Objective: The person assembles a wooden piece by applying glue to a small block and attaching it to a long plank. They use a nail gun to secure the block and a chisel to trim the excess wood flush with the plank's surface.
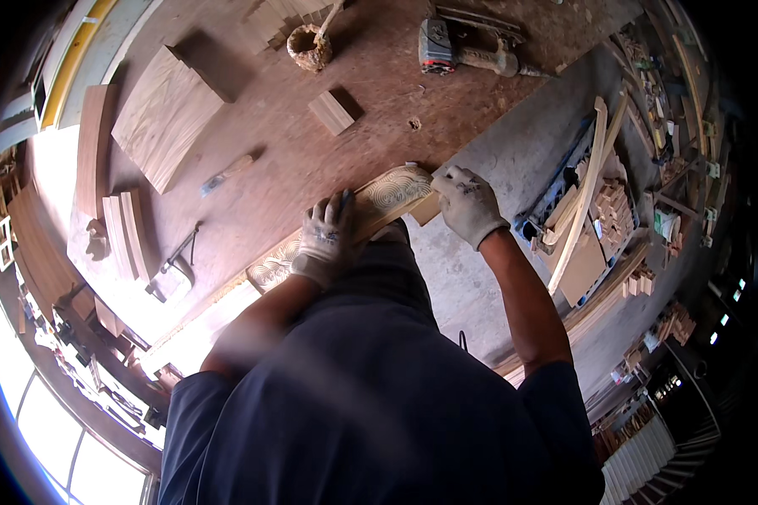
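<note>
A long wooden board with carved swirls (393,187) lies slantwise along the near edge of the work table, close against my body. My left hand (324,240), in a pale work glove, is closed over the board's middle. Just past the board's right end is my right hand (467,204), gloved too, its fingers curled together; what they hold, if anything, is hidden. Below that end juts a small plain piece of wood (425,209), close to my right fingers.
On the brown table (278,126) lie a brush (226,175), a small block (331,113), a wide panel (167,118), a clamp (178,263), a crusted pot (309,48) and a power tool (467,55). Right of it, a crate (594,223) of wood offcuts stands on the floor.
</note>
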Demonstrator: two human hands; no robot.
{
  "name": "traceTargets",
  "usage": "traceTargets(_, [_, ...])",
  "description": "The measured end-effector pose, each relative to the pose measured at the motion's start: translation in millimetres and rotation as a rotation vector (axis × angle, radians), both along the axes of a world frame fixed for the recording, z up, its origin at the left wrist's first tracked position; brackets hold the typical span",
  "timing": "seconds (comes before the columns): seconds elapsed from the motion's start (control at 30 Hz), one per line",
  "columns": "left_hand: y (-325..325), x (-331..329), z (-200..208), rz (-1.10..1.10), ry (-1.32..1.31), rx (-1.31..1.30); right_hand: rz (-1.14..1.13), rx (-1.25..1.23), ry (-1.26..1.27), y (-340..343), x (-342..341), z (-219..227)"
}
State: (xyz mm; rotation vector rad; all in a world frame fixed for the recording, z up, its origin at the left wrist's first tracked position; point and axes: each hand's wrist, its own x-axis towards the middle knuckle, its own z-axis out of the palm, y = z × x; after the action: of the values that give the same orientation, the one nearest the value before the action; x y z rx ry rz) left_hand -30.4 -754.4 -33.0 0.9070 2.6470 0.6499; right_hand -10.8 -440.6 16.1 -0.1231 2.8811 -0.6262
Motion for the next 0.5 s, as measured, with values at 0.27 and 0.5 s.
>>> traceTargets(0.27, [-4, -1, -8, 0.01, 0.027, 0.05, -0.437, -0.431, 0.023, 2, 12, 4])
traceTargets(0.5, [-22, -44, -21, 0.051, 0.012, -0.105, -0.635, -0.495, -0.09, 0, 39, -11])
